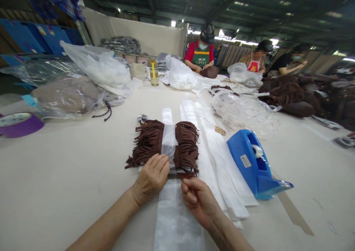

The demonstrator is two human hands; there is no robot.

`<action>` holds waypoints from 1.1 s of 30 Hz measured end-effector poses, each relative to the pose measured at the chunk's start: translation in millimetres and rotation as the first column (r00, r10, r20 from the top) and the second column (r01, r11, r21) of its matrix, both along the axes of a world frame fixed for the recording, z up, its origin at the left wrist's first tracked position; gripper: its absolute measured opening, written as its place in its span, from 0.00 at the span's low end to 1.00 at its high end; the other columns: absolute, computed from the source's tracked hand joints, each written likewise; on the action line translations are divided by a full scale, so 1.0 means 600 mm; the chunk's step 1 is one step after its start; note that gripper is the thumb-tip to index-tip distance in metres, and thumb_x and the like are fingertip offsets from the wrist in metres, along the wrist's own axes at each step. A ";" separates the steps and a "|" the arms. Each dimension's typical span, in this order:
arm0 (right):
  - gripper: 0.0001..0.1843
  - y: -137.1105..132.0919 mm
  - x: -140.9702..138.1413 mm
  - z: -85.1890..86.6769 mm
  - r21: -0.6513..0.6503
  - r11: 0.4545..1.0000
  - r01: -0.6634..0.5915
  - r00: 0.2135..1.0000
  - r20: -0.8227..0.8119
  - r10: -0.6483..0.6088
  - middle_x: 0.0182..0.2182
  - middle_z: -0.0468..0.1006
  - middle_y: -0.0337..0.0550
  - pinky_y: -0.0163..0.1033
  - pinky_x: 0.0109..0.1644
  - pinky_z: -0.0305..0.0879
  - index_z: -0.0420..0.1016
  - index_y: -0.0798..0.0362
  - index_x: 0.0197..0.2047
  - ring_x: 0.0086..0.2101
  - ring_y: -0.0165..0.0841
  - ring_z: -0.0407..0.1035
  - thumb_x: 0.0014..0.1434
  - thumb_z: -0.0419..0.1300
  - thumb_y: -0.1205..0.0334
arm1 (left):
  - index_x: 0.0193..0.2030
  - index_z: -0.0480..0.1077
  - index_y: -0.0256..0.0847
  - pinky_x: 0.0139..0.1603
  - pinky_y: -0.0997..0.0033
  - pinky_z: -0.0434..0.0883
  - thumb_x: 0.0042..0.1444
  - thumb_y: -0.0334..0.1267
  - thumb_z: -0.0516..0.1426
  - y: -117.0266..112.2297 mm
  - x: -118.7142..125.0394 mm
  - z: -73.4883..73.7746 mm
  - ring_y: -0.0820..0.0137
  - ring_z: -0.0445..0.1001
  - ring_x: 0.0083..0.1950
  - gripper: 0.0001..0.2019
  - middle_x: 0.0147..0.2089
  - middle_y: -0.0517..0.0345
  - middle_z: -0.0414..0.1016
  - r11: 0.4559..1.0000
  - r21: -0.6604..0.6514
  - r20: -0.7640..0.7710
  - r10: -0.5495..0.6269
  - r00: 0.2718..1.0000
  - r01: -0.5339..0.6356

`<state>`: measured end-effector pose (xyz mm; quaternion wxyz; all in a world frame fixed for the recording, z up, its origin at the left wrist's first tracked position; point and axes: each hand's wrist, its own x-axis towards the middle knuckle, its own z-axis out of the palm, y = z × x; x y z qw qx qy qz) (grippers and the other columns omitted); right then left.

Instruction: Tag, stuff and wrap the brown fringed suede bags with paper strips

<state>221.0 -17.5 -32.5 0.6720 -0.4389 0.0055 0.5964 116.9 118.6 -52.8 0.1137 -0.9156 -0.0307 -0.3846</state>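
The translucent white plastic band (168, 138) cd slip & let the dark-brown, fringed, soft-looking bundle (154, 141) on the pale, flat counter (116, 180) flop open if the left hand (154, 172), flattish, pressing not gripping, eases off, w/ the right hand (196, 197) curled closed, can't tell on what, tho the bundle looks squarish, strands splayed approx. sideways.

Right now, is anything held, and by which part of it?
The left hand holds down the brown fringed bundle at its near edge. Whether the right hand, curled by its near right corner, grips anything is unclear.
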 end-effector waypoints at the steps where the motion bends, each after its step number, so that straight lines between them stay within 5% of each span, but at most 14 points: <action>1: 0.05 -0.005 -0.002 -0.005 -0.005 1.000 -0.006 0.989 0.148 0.006 0.14 0.66 0.31 0.25 0.13 0.37 0.69 0.58 0.26 0.10 0.17 0.47 0.42 0.59 0.66 | 0.38 0.68 0.27 0.46 0.57 0.71 0.52 0.25 0.47 0.001 0.001 0.001 0.60 0.70 0.45 0.11 0.39 0.41 0.73 1.000 0.000 0.003 -0.004 1.000 0.004; 3: 0.11 -0.016 -0.005 -0.016 -0.021 0.999 -0.029 0.831 0.555 0.036 0.19 0.69 0.34 0.27 0.15 0.45 0.73 0.56 0.34 0.13 0.20 0.54 0.44 0.58 0.67 | 0.38 0.68 0.28 0.46 0.58 0.71 0.51 0.25 0.48 0.002 0.002 0.002 0.60 0.70 0.45 0.10 0.39 0.41 0.73 1.000 0.002 0.009 -0.007 1.000 0.007; 5: 0.14 -0.024 -0.005 -0.028 -0.051 0.997 -0.060 0.498 0.864 0.074 0.25 0.71 0.37 0.30 0.22 0.56 0.75 0.54 0.36 0.19 0.24 0.60 0.44 0.56 0.70 | 0.38 0.68 0.30 0.46 0.59 0.71 0.52 0.26 0.47 0.002 0.003 0.003 0.61 0.70 0.45 0.10 0.39 0.42 0.73 1.000 0.002 0.014 -0.006 1.000 0.006; 8: 0.19 -0.026 -0.003 -0.040 -0.132 0.989 -0.069 0.177 0.974 0.142 0.31 0.73 0.42 0.36 0.35 0.62 0.76 0.51 0.37 0.29 0.31 0.66 0.43 0.54 0.74 | 0.37 0.67 0.30 0.45 0.59 0.72 0.51 0.26 0.47 0.001 0.002 0.003 0.61 0.70 0.44 0.10 0.39 0.43 0.73 1.000 -0.002 0.016 -0.002 1.000 0.002; 10: 0.19 -0.022 -0.002 -0.040 -0.209 0.975 -0.071 0.118 0.969 0.216 0.31 0.73 0.43 0.39 0.39 0.63 0.77 0.51 0.38 0.32 0.33 0.67 0.43 0.54 0.75 | 0.37 0.67 0.29 0.45 0.59 0.72 0.51 0.25 0.48 0.000 0.002 0.004 0.61 0.70 0.44 0.10 0.39 0.42 0.73 1.000 -0.005 0.014 -0.001 1.000 0.001; 14: 0.15 -0.013 0.001 -0.033 -0.294 0.950 -0.106 0.145 0.941 0.307 0.29 0.74 0.42 0.38 0.38 0.63 0.78 0.50 0.36 0.31 0.33 0.68 0.45 0.57 0.73 | 0.37 0.68 0.29 0.45 0.58 0.72 0.51 0.26 0.48 -0.001 0.001 0.004 0.60 0.70 0.44 0.10 0.39 0.42 0.73 1.000 -0.017 0.008 -0.001 1.000 0.001; 18: 0.15 -0.015 -0.002 -0.038 -0.266 0.955 -0.131 0.089 0.956 0.278 0.28 0.73 0.41 0.36 0.37 0.64 0.78 0.51 0.36 0.31 0.32 0.68 0.47 0.56 0.74 | 0.37 0.68 0.28 0.46 0.58 0.72 0.51 0.25 0.48 -0.003 0.001 0.002 0.60 0.70 0.44 0.09 0.39 0.43 0.73 0.999 -0.032 0.007 0.007 1.000 -0.007; 20: 0.18 -0.019 -0.007 -0.045 -0.197 0.970 -0.144 -0.044 0.980 0.193 0.28 0.71 0.40 0.34 0.35 0.63 0.77 0.50 0.38 0.30 0.31 0.67 0.47 0.53 0.76 | 0.37 0.68 0.29 0.46 0.59 0.72 0.51 0.25 0.48 -0.004 0.000 0.001 0.61 0.70 0.44 0.10 0.39 0.43 0.73 0.999 -0.040 0.005 0.012 1.000 -0.012; 24: 0.17 -0.019 -0.017 -0.051 -0.078 0.980 -0.185 -0.447 0.894 -0.013 0.28 0.68 0.43 0.32 0.27 0.59 0.75 0.51 0.39 0.27 0.30 0.63 0.52 0.50 0.76 | 0.36 0.68 0.29 0.47 0.59 0.72 0.52 0.25 0.48 -0.005 -0.001 -0.003 0.61 0.70 0.44 0.10 0.39 0.44 0.73 0.999 -0.039 0.010 0.015 1.000 -0.015; 26: 0.13 -0.015 -0.018 -0.047 0.026 0.970 -0.242 -0.552 0.818 -0.160 0.30 0.71 0.45 0.34 0.30 0.59 0.74 0.53 0.37 0.29 0.31 0.63 0.58 0.48 0.72 | 0.36 0.68 0.29 0.47 0.59 0.72 0.52 0.25 0.47 -0.004 -0.001 -0.005 0.61 0.70 0.44 0.10 0.40 0.44 0.73 0.999 -0.029 0.015 0.014 1.000 -0.014; 29: 0.15 -0.011 -0.015 -0.037 0.116 0.927 -0.357 -0.532 0.791 -0.304 0.30 0.74 0.47 0.39 0.36 0.59 0.71 0.56 0.36 0.33 0.34 0.62 0.63 0.43 0.68 | 0.37 0.69 0.29 0.46 0.59 0.72 0.54 0.25 0.47 -0.004 0.000 -0.007 0.61 0.70 0.45 0.10 0.40 0.44 0.73 1.000 -0.010 0.019 0.013 1.000 -0.012; 33: 0.18 -0.008 -0.011 -0.026 0.103 0.899 -0.426 -0.492 0.807 -0.325 0.28 0.73 0.48 0.40 0.35 0.59 0.70 0.59 0.36 0.32 0.35 0.61 0.64 0.40 0.69 | 0.38 0.69 0.28 0.47 0.58 0.72 0.55 0.23 0.47 -0.006 0.001 -0.008 0.60 0.70 0.46 0.11 0.40 0.42 0.73 1.000 0.009 0.027 0.012 1.000 -0.012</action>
